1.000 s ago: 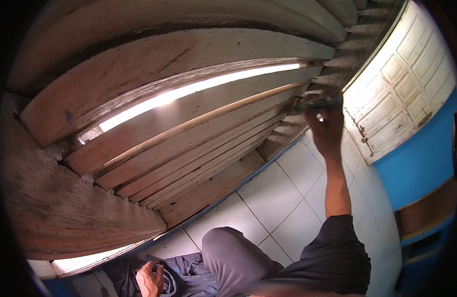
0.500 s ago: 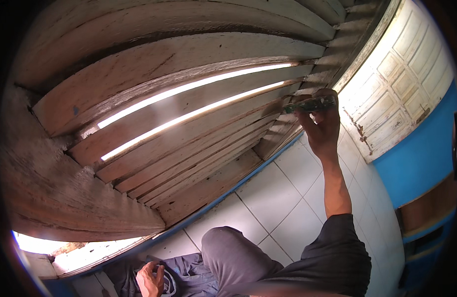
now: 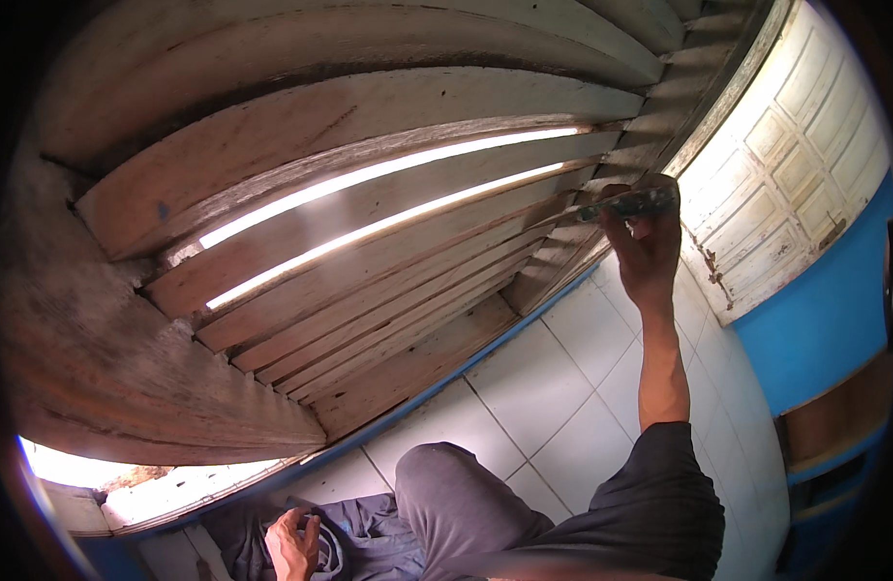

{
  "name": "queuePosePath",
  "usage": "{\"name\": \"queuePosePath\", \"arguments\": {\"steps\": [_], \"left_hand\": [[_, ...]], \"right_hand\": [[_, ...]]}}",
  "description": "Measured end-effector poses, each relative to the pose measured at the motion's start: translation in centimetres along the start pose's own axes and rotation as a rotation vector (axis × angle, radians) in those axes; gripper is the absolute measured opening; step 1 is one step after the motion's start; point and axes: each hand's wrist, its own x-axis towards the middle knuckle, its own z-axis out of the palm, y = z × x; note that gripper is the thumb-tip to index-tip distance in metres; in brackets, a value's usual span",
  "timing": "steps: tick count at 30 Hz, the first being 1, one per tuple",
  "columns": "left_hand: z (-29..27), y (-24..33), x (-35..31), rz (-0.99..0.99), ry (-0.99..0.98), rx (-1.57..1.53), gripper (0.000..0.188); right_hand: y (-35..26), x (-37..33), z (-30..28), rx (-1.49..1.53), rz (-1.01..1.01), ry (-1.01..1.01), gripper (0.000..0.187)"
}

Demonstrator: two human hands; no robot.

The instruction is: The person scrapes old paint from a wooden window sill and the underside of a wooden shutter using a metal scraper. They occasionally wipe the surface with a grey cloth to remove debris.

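Observation:
My right hand (image 3: 650, 242) is raised at the right end of a slatted wooden louvre panel (image 3: 369, 107). Its fingers are closed round the worn, paint-spotted dark green handle of a scraper (image 3: 635, 203). The scraper's thin end points left toward the slats; whether it touches them I cannot tell. Low at the left, my left hand (image 3: 291, 544) is curled beside my bent leg (image 3: 456, 499). A round grey rim or fold (image 3: 332, 554) shows next to its fingers; what they grip, if anything, is hidden.
Bright light comes through two gaps between the slats. White tiles (image 3: 495, 416) run below the panel's blue edge. To the right are a worn white panelled door or shutter (image 3: 785, 165), a blue surface (image 3: 814, 300) and brown shelving (image 3: 838, 407).
My right hand has shifted slightly right with the scraper, whose handle now shows at a different angle. The whole view has moved a little. My left hand stays curled beside my leg.

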Motion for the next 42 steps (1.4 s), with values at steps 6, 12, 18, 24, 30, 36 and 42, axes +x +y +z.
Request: {"name": "queuePosePath", "arguments": {"steps": [6,12,18,24,30,36,42], "left_hand": [[0.4,0.0,0.4,0.016,0.012,-0.009,0.025],[-0.2,-0.3,0.5,0.008,-0.043,-0.023,0.025],[-0.6,0.4,0.4,0.059,0.012,-0.023,0.023],[-0.3,0.5,-0.1,0.158,0.077,-0.081,0.02],[-0.9,0.6,-1.7,0.14,0.098,0.001,0.02],[-1.3,0.9,-1.8,0.131,0.105,0.0,0.021],[-1.6,1.3,-2.4,0.127,0.097,-0.001,0.022]], "right_hand": [[-1.1,-0.3,0.9,-0.009,-0.01,-0.003,0.03],[-2.5,0.4,0.7,0.187,0.17,0.063,0.011],[-1.3,0.5,2.1,0.147,0.15,-0.005,0.016],[-1.5,-0.7,1.5,0.131,0.096,0.05,0.004],[-5.7,-2.7,0.2,0.358,-0.107,0.297,0.041],[-4.9,-8.7,0.9,0.463,0.106,0.226,0.042],[-1.5,-12.1,3.6,0.302,0.218,0.125,0.043]]}}
